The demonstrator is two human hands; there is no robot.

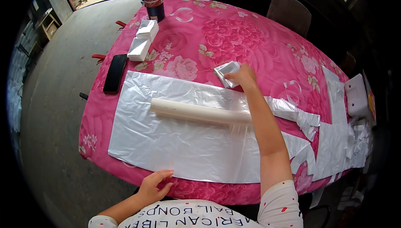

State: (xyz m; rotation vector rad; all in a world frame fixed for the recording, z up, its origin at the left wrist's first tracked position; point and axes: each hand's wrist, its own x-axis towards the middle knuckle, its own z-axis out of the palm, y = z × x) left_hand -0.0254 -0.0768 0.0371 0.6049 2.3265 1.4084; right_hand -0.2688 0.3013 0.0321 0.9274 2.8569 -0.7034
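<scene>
Folded plastic bag (227, 73) pinched by right hand (242, 76) at frame centre, left hand (153, 186) rested open at table edge (100, 102), lower centre, nothing gripped.

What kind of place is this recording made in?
Probably a home workshop or shed: a bare concrete floor, a table under a pink floral cloth, large plastic bags laid flat with a white tube, and folded bag stacks.

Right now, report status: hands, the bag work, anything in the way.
Right hand on small folded plastic packet, grip unclear. Left hand open at near edge of flat plastic bag. White tube lies across bag; phone off to left.
</scene>
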